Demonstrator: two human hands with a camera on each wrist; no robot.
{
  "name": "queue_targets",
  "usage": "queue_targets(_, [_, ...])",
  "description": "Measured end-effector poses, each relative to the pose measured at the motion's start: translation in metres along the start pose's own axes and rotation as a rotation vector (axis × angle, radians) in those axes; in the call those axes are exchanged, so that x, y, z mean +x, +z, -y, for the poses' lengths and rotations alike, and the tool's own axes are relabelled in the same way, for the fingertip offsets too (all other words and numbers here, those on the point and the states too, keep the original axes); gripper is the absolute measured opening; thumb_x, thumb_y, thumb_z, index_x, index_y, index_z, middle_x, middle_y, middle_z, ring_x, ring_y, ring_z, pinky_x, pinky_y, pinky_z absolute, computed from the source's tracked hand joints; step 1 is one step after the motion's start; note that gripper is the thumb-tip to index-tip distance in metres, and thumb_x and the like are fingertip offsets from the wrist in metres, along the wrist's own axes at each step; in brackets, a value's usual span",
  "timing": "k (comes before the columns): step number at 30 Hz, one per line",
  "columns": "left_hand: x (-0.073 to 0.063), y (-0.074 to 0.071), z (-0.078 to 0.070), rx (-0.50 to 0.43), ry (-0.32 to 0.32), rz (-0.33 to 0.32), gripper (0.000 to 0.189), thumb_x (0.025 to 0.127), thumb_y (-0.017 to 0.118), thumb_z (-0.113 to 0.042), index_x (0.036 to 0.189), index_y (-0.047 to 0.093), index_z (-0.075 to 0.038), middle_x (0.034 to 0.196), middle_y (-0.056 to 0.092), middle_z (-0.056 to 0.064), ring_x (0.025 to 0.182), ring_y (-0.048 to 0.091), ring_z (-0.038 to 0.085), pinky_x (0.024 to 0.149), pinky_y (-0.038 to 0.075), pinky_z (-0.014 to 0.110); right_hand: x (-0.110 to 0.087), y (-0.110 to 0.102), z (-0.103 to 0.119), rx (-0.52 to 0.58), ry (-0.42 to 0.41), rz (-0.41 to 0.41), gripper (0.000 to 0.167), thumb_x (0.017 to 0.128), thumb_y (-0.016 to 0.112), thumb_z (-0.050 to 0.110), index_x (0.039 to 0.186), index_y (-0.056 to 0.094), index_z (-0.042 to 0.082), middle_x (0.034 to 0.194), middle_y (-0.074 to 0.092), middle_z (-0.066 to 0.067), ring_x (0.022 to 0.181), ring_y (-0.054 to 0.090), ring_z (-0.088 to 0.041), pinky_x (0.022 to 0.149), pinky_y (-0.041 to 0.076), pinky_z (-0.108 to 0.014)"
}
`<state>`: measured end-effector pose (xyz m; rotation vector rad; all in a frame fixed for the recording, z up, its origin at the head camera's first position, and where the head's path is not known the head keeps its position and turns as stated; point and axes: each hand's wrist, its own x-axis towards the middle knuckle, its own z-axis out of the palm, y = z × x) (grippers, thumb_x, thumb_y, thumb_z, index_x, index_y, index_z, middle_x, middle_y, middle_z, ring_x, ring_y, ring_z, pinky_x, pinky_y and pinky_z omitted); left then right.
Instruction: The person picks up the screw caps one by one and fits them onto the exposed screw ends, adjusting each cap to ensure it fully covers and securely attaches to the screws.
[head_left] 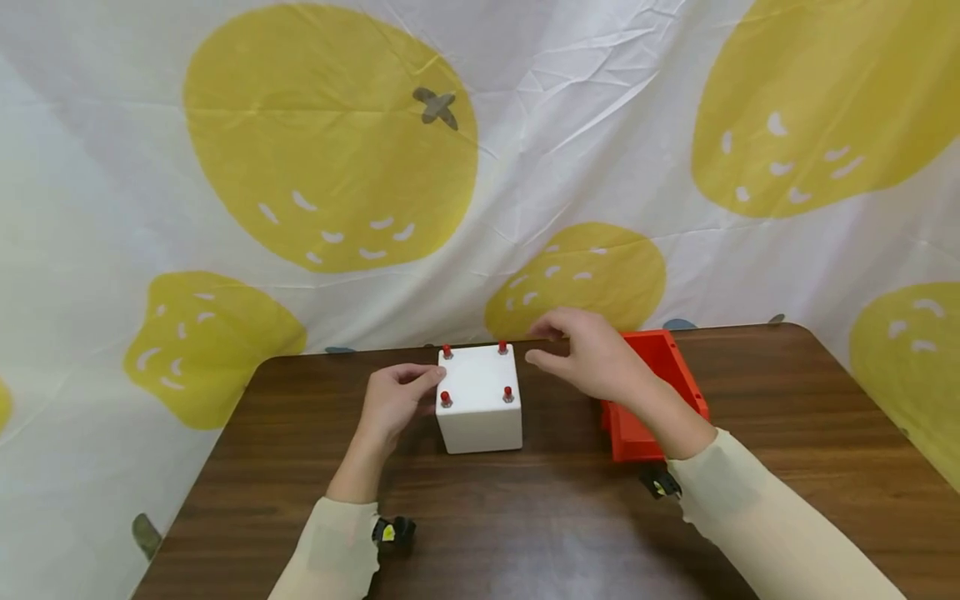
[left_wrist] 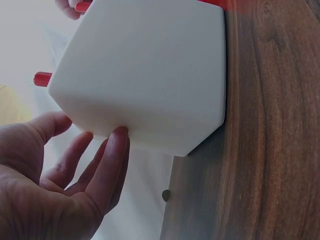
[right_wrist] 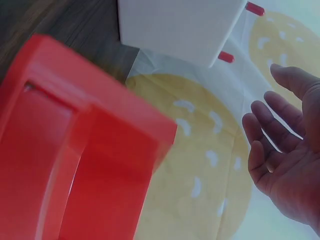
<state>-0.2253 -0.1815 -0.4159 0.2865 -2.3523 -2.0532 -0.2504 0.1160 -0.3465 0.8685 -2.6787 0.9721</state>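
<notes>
A white box (head_left: 478, 383) stands upright on the table, with a red-tipped post (head_left: 446, 398) ringed by a metal nut at each top corner. My left hand (head_left: 393, 404) is at its left side. In the left wrist view, the thumb (left_wrist: 52, 122) meets the top edge while fairly straight fingers (left_wrist: 111, 157) rest against the side face. Right of the box, my right hand (head_left: 581, 354) hovers with loosely bent fingers and nothing between them. The right wrist view shows that hand (right_wrist: 292, 145) apart from the box (right_wrist: 180, 30).
A red plastic bin (head_left: 686, 375) stands right of the box, partly behind my right forearm. The brown wood-grain table (head_left: 525, 525) ends at a white curtain (head_left: 525, 167) printed with yellow fruit. Small black cameras (head_left: 393, 531) sit at both wrists.
</notes>
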Motion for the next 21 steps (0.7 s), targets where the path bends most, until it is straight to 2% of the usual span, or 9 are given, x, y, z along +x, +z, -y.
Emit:
queue_targets(7, [0.000, -0.001, 0.002, 0.018, 0.009, -0.006, 0.030, 0.098, 0.081, -0.025, 0.115, 0.079, -0.001, 0.114, 0.074, 0.015, 0.092, 0.074, 0.023, 0.085, 0.066, 0.047, -0.018, -0.013, -0.009, -0.046, 0.027, -0.012, 0.030, 0.094, 0.084, 0.027, 0.119, 0.075, 0.011, 0.115, 0.072, -0.002, 0.108, 0.065, -0.028, 0.096, 0.056, -0.047])
queue_targets(15, [-0.002, -0.005, 0.002, -0.023, 0.024, -0.025, 0.029, 0.101, 0.076, -0.022, 0.116, 0.076, 0.002, 0.119, 0.071, 0.024, 0.099, 0.073, 0.034, 0.089, 0.063, 0.054, -0.035, -0.026, -0.018, -0.099, 0.068, -0.022, 0.034, 0.097, 0.082, 0.028, 0.124, 0.073, 0.010, 0.121, 0.071, -0.005, 0.112, 0.065, -0.031, 0.097, 0.055, -0.051])
queue_targets(18, [-0.004, -0.006, 0.000, -0.027, 0.039, -0.029, 0.030, 0.101, 0.075, -0.023, 0.118, 0.075, 0.002, 0.123, 0.069, 0.028, 0.099, 0.073, 0.036, 0.088, 0.063, 0.055, -0.041, -0.030, -0.023, -0.114, 0.070, -0.028, 0.034, 0.097, 0.081, 0.027, 0.125, 0.072, 0.009, 0.122, 0.071, -0.006, 0.114, 0.065, -0.032, 0.099, 0.055, -0.053])
queue_targets(21, [-0.006, -0.010, -0.001, 0.001, 0.070, -0.047, 0.031, 0.101, 0.076, -0.024, 0.119, 0.075, 0.001, 0.122, 0.071, 0.026, 0.099, 0.073, 0.038, 0.086, 0.064, 0.054, -0.049, -0.036, -0.027, -0.118, 0.077, -0.026, 0.036, 0.097, 0.081, 0.026, 0.126, 0.071, 0.008, 0.126, 0.071, -0.009, 0.119, 0.064, -0.035, 0.102, 0.053, -0.057])
